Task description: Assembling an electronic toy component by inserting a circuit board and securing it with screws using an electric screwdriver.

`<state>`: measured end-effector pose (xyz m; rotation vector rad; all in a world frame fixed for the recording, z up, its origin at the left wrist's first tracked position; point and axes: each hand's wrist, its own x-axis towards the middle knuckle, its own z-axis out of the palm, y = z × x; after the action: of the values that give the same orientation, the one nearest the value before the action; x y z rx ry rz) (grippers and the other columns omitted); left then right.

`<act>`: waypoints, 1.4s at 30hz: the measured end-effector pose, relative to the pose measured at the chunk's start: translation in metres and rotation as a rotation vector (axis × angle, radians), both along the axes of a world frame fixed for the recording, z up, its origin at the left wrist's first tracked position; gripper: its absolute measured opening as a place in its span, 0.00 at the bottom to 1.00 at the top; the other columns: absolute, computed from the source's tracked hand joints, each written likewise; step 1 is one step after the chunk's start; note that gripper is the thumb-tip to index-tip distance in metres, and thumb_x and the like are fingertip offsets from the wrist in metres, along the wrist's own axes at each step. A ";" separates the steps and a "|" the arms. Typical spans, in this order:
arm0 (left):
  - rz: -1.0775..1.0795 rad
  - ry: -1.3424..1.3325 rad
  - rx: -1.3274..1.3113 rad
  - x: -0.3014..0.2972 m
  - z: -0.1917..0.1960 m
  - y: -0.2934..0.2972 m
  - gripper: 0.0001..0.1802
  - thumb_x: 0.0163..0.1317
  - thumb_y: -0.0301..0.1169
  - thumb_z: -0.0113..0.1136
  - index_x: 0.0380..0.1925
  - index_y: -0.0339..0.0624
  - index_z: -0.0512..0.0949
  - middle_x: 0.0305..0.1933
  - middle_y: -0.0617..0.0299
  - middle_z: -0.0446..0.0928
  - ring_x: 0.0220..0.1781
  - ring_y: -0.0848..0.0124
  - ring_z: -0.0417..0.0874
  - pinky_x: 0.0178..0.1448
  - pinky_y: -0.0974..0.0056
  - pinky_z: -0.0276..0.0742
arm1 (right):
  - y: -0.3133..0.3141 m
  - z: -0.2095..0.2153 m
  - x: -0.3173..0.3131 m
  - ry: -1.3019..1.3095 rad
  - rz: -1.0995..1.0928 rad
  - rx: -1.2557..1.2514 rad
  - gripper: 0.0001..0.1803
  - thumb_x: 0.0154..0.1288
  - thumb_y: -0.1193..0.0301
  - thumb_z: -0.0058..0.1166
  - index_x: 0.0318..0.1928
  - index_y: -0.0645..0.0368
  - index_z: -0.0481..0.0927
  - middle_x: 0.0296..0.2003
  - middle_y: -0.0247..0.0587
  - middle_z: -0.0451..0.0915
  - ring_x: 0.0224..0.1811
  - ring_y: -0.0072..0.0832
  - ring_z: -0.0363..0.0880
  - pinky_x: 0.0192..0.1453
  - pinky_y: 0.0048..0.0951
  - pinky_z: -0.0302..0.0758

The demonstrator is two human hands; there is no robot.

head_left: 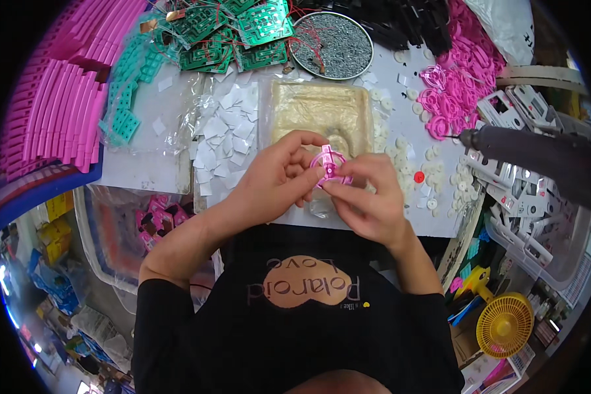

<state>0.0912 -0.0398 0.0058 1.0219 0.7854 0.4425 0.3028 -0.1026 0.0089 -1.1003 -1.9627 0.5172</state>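
A pink ring-shaped plastic part [329,169] with inner spokes is held up over the front of the table. My left hand [279,174] grips its left side between thumb and fingers. On the right side of the same part, my right hand [372,197] pinches it with thumb and fingertips. Behind the hands lies a tan pad [318,105] wrapped in clear plastic. White round pieces [433,177] are scattered to the right of my right hand, with one red disc [419,177] among them. Small white paper squares [223,138] spread beyond my left hand.
Green circuit boards [262,26] with red wires and a round tray of small metal screws [331,46] stand at the back. Pink rings [459,72] pile up at the back right. A dark power screwdriver [525,154] juts in from the right. Pink casings [65,111] stack at left; a yellow fan [504,325] stands lower right.
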 end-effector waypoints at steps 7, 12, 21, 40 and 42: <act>-0.076 0.207 0.388 0.002 -0.001 0.005 0.25 0.68 0.28 0.63 0.62 0.37 0.67 0.34 0.61 0.78 0.30 0.73 0.80 0.33 0.68 0.74 | 0.027 0.001 0.010 -0.163 -0.159 -0.168 0.09 0.55 0.72 0.69 0.35 0.57 0.83 0.27 0.37 0.79 0.32 0.37 0.79 0.35 0.35 0.75; 0.018 0.464 1.070 0.006 -0.011 0.008 0.26 0.60 0.32 0.69 0.56 0.37 0.73 0.43 0.53 0.80 0.42 0.57 0.82 0.45 0.57 0.78 | 0.044 -0.017 0.011 -0.307 -0.291 -0.086 0.08 0.57 0.73 0.68 0.29 0.59 0.80 0.23 0.38 0.75 0.27 0.35 0.73 0.31 0.35 0.69; -0.211 0.457 1.401 0.003 -0.023 -0.002 0.27 0.56 0.39 0.69 0.55 0.41 0.80 0.58 0.58 0.77 0.58 0.57 0.74 0.63 0.50 0.68 | 0.045 -0.038 0.016 -0.260 -0.285 -0.082 0.06 0.55 0.72 0.68 0.29 0.56 0.81 0.27 0.36 0.78 0.32 0.38 0.73 0.36 0.37 0.72; 0.069 0.382 1.302 -0.033 -0.016 0.016 0.23 0.54 0.34 0.71 0.51 0.45 0.81 0.54 0.59 0.79 0.55 0.58 0.78 0.60 0.51 0.72 | 0.024 0.091 0.027 0.681 0.011 0.099 0.46 0.62 0.54 0.66 0.72 0.65 0.61 0.48 0.52 0.77 0.42 0.34 0.75 0.47 0.38 0.73; 0.226 0.507 1.275 -0.074 -0.007 0.034 0.19 0.57 0.31 0.70 0.49 0.43 0.82 0.50 0.56 0.81 0.50 0.58 0.81 0.53 0.55 0.77 | 0.035 0.096 0.030 0.636 0.282 0.034 0.49 0.60 0.54 0.69 0.74 0.63 0.59 0.44 0.50 0.79 0.36 0.32 0.76 0.42 0.36 0.75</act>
<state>0.0176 -0.0059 -0.0017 2.3015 1.0800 0.9460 0.3332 -0.0679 0.1050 -0.5369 -1.5482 0.8604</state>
